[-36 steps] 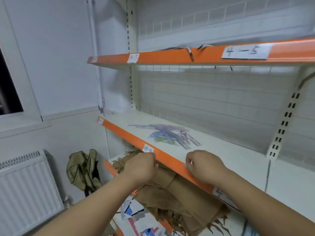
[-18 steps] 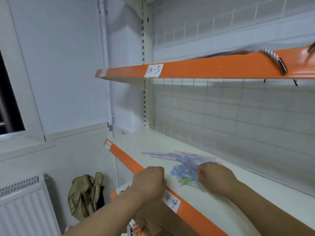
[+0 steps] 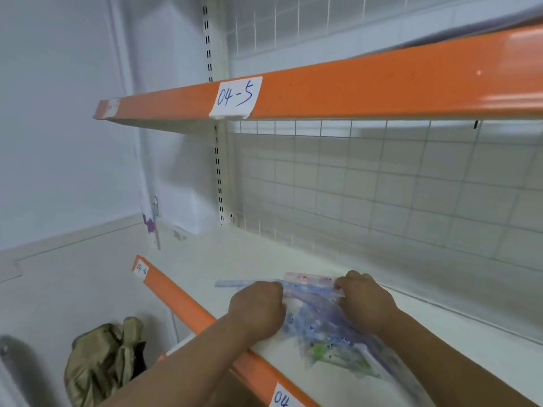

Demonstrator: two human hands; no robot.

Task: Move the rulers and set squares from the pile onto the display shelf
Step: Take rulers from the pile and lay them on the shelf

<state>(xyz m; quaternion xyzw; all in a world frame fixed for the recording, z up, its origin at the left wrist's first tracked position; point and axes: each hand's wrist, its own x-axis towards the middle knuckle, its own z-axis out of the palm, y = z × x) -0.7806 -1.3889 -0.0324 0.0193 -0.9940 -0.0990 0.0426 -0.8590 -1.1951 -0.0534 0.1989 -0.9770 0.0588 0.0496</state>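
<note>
Grips the left side of the pile [image 3: 323, 327] of rulers and set squares with the left hand [image 3: 257, 308], fingers curled tight, knuckles up. Clasps the right side with the right hand [image 3: 364, 301], fingers curled the same way; cannot see the fingertips under either fist. Holds the pile flat on the white shelf [image 3: 220, 254], motion-blurred, with a blue ruler [image 3: 235, 283] poking out toward 9 o'clock and a pink ruler [image 3: 308, 278] showing at 12 o'clock between the hands. Crosses the orange front edge [image 3: 176, 298] at 6 o'clock with both forearms. Faces a wire grid panel [image 3: 382, 201] at 12 o'clock behind the pile, a slotted upright [image 3: 218, 171] at 11 o'clock, and overhead an upper shelf [image 3: 382, 80] with an orange lip and a paper label [image 3: 235, 96] reading "04-5". Has bare shelf surface open toward 10 o'clock and 3 o'clock. Shows an olive bag [image 3: 102, 362] low at 8 o'clock, below the shelf.
</note>
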